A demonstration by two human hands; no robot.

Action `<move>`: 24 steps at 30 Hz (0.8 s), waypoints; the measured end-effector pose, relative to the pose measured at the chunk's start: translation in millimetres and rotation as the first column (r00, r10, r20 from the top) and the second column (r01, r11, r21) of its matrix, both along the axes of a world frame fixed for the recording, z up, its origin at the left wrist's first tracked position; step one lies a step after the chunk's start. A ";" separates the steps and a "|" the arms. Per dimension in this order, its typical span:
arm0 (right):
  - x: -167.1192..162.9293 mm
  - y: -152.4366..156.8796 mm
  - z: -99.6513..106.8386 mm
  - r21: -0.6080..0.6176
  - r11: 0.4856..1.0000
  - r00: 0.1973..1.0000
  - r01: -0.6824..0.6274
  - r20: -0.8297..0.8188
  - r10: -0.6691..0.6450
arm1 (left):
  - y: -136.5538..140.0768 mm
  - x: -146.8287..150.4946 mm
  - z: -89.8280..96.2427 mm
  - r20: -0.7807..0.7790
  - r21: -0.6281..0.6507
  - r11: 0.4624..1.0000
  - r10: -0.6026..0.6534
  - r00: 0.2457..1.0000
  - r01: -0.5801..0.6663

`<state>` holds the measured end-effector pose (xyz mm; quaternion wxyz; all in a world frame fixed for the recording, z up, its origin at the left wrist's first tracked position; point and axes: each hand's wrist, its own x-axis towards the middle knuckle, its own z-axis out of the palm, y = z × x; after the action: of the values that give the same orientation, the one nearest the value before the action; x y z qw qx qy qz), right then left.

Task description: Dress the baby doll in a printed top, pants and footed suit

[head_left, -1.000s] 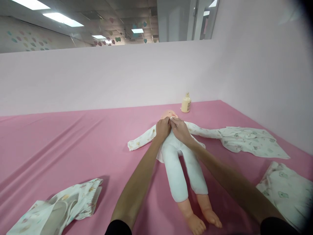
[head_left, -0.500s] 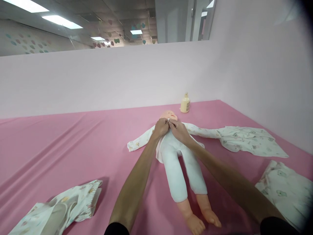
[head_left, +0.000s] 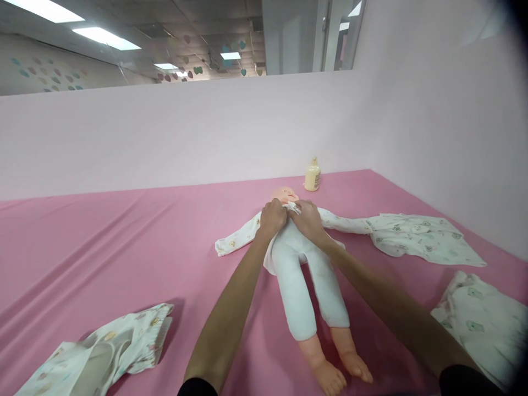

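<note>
Already sleeved on both arms, the doll (head_left: 297,300) at centre frame wears a printed top (head_left: 240,240), neckline pinched between left hand (head_left: 272,219) and right hand (head_left: 308,221), front apparently unclosed below.

Doll (head_left: 293,291) in Printed-Sleeve Top (head_left: 238,237)

Bare-handed, the left grip (head_left: 272,220) and right grip (head_left: 307,221) pinch the top's neckline. The doll lies on its back on a pink bench (head_left: 181,247). A yellowish bottle (head_left: 312,177) stands beyond its head; printed cloths lie left (head_left: 124,338) and right (head_left: 480,327).
</note>
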<state>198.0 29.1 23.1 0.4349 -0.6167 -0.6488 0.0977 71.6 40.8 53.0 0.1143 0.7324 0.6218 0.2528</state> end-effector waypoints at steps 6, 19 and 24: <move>5.5 11.3 2.2 -0.020 0.999 0.978 0.031 0.205 -0.027 | -10.1 -0.3 7.3 -0.298 0.017 0.999 0.044 0.954 -0.040; 32.7 8.7 25.2 -0.217 0.966 0.944 -0.142 -0.323 0.066 | 2.4 2.1 -4.8 -0.246 0.102 0.994 0.000 0.969 0.026; 31.3 9.9 22.6 -0.243 0.959 0.909 -0.146 -0.415 0.033 | 5.6 1.7 -8.1 -0.241 0.090 0.996 0.018 0.970 0.004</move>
<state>229.3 39.0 45.7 0.4676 -0.6055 -0.5525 0.3309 73.4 46.4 44.9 0.0038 0.7599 0.6217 0.1898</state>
